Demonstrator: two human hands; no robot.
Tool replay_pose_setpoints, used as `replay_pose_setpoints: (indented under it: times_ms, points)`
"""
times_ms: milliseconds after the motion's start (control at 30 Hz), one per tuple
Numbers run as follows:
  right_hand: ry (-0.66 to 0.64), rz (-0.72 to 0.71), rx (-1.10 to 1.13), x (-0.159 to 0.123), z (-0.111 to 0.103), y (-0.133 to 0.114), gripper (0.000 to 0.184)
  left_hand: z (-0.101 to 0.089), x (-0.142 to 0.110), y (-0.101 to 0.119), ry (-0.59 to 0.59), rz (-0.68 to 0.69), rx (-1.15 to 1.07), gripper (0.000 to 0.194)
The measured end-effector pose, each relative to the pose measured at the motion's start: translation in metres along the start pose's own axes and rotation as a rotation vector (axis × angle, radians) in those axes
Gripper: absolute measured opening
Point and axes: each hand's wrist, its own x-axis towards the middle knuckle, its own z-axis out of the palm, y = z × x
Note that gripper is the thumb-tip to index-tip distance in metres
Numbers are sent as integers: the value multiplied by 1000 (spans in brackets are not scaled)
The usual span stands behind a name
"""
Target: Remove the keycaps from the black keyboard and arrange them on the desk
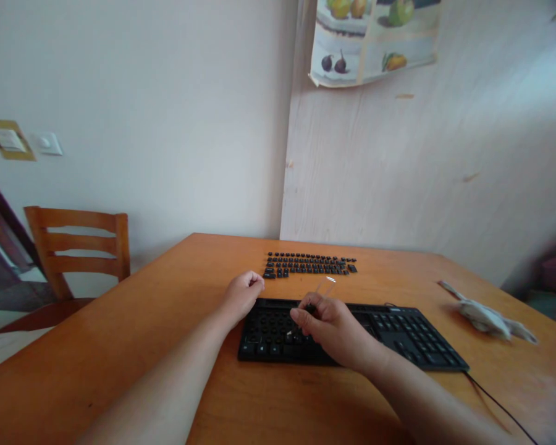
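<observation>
A black keyboard (306,353) lies on the wooden table, with many keys gone from its left and middle part. My right hand (327,324) is over its middle, fingers pinched around a thin wire tool that looks like a keycap puller (330,280); its wires stick up past my fingers. A small pale piece shows just below the fingertips. At the keyboard's upper left corner rests my left hand (246,290), its fingers curled closed; what they hold, if anything, is hidden. Behind the keyboard, loose black keycaps (306,266) lie in rows.
A grey cloth-like bundle (486,318) lies on the table (143,346) at the right. The keyboard's cable (495,402) runs off the lower right. A wooden chair (81,247) stands at the left; a wall with a fruit picture (343,40) rises behind.
</observation>
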Motion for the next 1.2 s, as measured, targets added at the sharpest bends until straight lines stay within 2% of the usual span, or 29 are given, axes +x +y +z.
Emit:
replay_pose_setpoints:
  times_ms: [200,600,833,933,1200]
  points:
    - [25,-43,-171,-4,10,-2,21,1,-1,2,-26,16,20,19]
    - [32,-78,-233,-3,27,3,17,8,-9,14,-45,54,44,14]
    - [-37,-125,-269,-3,26,-3,16,10,-13,17,-60,84,60,12]
    - [-41,-90,-248,-2,27,-1,16,11,-15,16,-67,112,79,13]
    - [68,37,-103,2,27,10,27,11,-18,21,-87,119,80,14]
